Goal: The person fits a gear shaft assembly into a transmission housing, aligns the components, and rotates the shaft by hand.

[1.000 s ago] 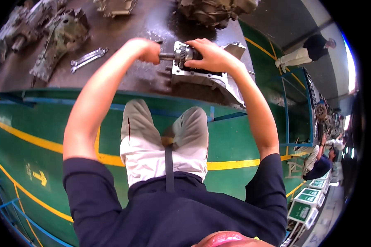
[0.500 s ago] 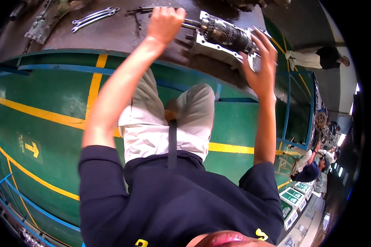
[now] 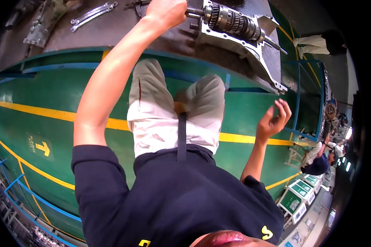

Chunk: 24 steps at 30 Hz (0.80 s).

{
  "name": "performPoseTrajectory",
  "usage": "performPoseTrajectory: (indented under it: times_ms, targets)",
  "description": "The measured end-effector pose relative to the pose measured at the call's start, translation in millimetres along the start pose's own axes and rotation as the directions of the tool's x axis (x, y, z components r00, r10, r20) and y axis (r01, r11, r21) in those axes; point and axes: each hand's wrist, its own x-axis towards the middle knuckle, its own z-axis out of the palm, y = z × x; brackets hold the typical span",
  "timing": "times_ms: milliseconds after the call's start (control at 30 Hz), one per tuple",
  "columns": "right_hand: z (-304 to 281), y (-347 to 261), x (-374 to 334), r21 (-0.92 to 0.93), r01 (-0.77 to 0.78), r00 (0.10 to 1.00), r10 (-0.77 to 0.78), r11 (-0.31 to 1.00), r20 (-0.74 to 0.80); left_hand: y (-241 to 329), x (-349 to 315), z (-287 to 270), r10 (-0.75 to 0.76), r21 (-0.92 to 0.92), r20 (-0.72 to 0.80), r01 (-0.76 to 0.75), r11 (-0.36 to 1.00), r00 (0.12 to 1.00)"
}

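My left hand (image 3: pixel 167 12) is stretched up to the workbench and closed around the end of a metal gear shaft (image 3: pixel 231 20). The shaft carries several stacked gears and lies across a pale metal housing plate (image 3: pixel 251 51) on the dark benchtop (image 3: pixel 123 29). My right hand (image 3: pixel 273 121) hangs in the air below the bench edge, fingers spread and curled, holding nothing. My light trousers and dark shirt fill the middle of the view.
Wrenches (image 3: pixel 92 14) and a grey casting (image 3: pixel 39 33) lie on the bench at the upper left. Green floor with yellow lines (image 3: pixel 45 113) and blue rails (image 3: pixel 12 181) lies below. Another person (image 3: pixel 317 162) crouches at the right; green framed boards (image 3: pixel 294 199) stand nearby.
My right hand has let go of the housing and dropped away below the bench edge. My left hand stays on the shaft end. The view has tilted further down.
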Motion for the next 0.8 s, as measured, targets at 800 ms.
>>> performPoseTrajectory:
  times_ms: [800]
  targets:
    - [61.4, -6.8, -132.9, 0.293, -0.552, 0.834, 0.516, 0.781, 0.197, 9.5, -16.0, 41.6, 0.018, 0.279, -0.498, 0.140, 0.950, 0.867]
